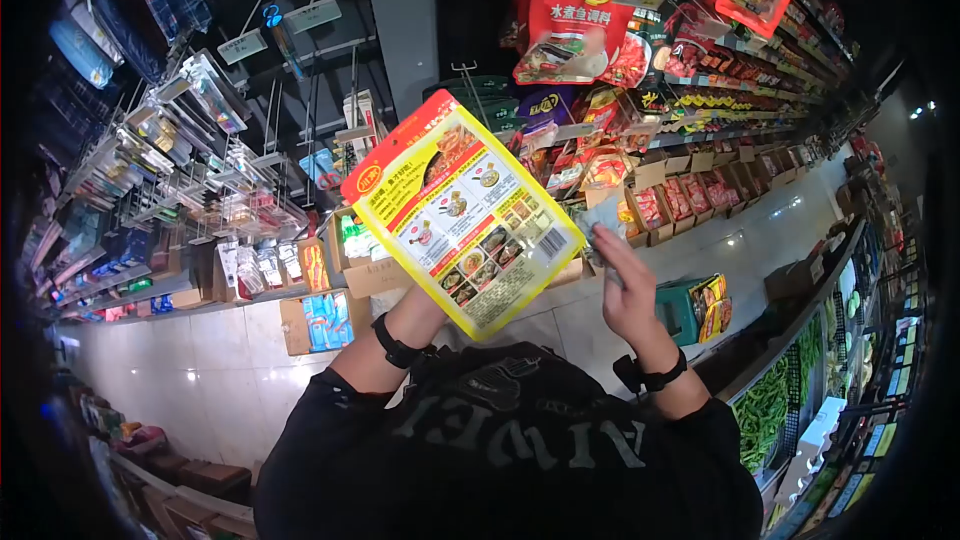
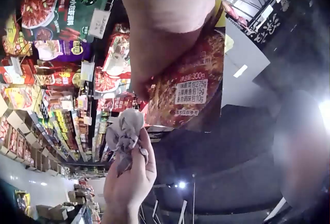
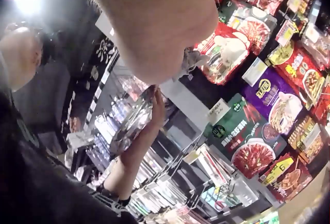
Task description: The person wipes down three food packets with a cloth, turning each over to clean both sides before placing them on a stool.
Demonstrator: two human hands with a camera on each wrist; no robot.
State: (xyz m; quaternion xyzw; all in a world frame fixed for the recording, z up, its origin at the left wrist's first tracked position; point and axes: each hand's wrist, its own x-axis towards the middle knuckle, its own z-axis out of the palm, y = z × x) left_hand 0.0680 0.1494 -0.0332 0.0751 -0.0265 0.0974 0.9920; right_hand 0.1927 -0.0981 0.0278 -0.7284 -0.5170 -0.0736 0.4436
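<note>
A yellow and red seasoning packet (image 1: 470,215) is held up in front of the chest, its printed back towards the head camera. My left hand (image 2: 165,44) grips it from behind; in the head view the packet hides that hand's fingers. The left wrist view shows the other face of the packet (image 2: 188,82), with a white label on it. Beside the packet's right edge, my right hand (image 1: 630,295) pinches a crumpled grey cloth (image 1: 603,218). That cloth (image 2: 126,131) bunches up over the fingertips in the left wrist view.
Hanging red seasoning pouches (image 1: 575,25) and a purple pouch (image 3: 270,98) fill the rack ahead. Open cardboard boxes (image 1: 685,200) line the lower shelf. Small goods hang on hooks (image 1: 205,100) at left. A green bin (image 1: 680,312) stands on the floor; green vegetables (image 1: 765,410) lie at right.
</note>
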